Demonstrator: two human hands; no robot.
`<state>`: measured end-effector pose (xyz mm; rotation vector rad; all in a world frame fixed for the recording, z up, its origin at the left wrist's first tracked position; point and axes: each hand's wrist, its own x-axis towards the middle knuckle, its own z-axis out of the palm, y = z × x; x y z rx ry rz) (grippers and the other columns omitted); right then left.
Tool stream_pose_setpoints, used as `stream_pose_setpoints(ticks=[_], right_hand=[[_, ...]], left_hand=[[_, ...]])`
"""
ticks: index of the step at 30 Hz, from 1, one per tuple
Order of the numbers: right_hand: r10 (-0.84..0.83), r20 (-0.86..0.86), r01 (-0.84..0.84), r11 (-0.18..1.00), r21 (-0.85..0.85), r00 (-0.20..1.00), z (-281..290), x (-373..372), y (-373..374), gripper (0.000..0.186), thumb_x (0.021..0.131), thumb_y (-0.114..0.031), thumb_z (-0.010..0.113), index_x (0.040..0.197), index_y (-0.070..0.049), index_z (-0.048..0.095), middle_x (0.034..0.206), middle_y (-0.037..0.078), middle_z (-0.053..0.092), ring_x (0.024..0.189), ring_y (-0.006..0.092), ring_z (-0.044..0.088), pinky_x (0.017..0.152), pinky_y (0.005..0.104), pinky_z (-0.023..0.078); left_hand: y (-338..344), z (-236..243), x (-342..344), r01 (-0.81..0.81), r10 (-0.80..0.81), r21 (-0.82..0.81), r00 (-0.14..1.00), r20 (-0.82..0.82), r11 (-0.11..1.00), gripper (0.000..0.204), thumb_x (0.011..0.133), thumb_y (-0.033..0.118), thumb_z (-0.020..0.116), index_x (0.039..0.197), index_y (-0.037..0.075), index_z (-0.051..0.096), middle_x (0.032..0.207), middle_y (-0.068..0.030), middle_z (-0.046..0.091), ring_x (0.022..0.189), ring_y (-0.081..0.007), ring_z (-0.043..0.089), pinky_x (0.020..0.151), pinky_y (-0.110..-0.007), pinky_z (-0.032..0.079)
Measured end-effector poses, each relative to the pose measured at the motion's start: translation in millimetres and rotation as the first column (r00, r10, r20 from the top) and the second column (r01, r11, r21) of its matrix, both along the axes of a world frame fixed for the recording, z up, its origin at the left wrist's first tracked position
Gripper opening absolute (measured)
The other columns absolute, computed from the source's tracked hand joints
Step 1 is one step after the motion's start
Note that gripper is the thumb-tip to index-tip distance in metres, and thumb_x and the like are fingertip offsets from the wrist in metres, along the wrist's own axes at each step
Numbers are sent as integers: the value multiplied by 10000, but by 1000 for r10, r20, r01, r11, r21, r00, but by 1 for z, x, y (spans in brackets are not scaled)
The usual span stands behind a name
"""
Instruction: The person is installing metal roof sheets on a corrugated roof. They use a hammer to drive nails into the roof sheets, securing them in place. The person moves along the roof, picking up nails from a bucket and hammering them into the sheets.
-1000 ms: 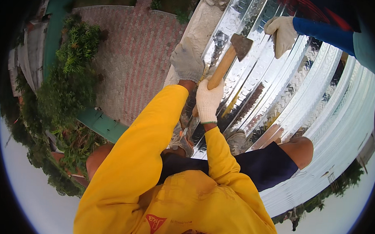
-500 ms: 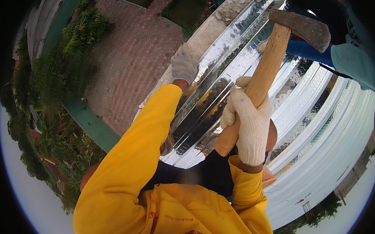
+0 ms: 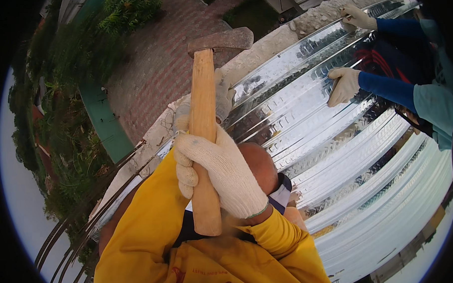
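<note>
Clenched tight around the pale wooden handle, the right hand [image 3: 220, 173] in its white knitted glove holds a hammer with a rusty brown metal head [image 3: 207, 116] raised upright in front of the camera; the fingers wrap the shaft fully, a little above its butt end, and the head sits at the top, pointing left and right. Behind the handle the left hand [image 3: 219, 99], also in a white knitted glove, rests down at the near-left edge of the shiny corrugated metal roofing sheet [image 3: 335, 160]; the shaft hides most of it, so I cannot tell whether its fingers are spread or pinching something. Both arms wear bright yellow sleeves [image 3: 148, 228], which come up from the lower edge.

At the far right corner of the sheet another person in blue sleeves [image 3: 388, 90] works with two gloved hands: one hand [image 3: 344, 85] lies pressed on the ribs of the metal, the other [image 3: 358, 17] sits further up at the sheet's far edge. Beyond the sheet's left edge runs a rough concrete wall top [image 3: 270, 43], and far below it lie a red brick paved yard [image 3: 159, 64] and green bushes [image 3: 126, 8]
</note>
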<state>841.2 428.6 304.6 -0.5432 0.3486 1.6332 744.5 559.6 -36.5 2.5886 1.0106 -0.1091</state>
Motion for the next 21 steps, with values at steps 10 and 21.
stream_pose_setpoints(ticks=[10,21], right_hand=[[-153,79,150,988,41,985,-11,-48,-5,417,1177,-121,723,1523,-42,503,886,62,661,617,162,682,540,338,605],[-116,115,108,992,72,987,14,-66,-13,227,1180,-258,771,1213,-86,627,907,45,660,721,151,706,630,321,650]], left_hand=[[-145,93,-90,-531,534,-113,846,-10,840,624,1170,479,691,1631,60,665,1663,-256,615,1592,-395,549,1327,-514,451],[-93,113,-90,-561,774,-648,629,72,515,724,1135,648,705,1510,29,737,1449,-219,722,1394,-329,689,1208,-432,555]])
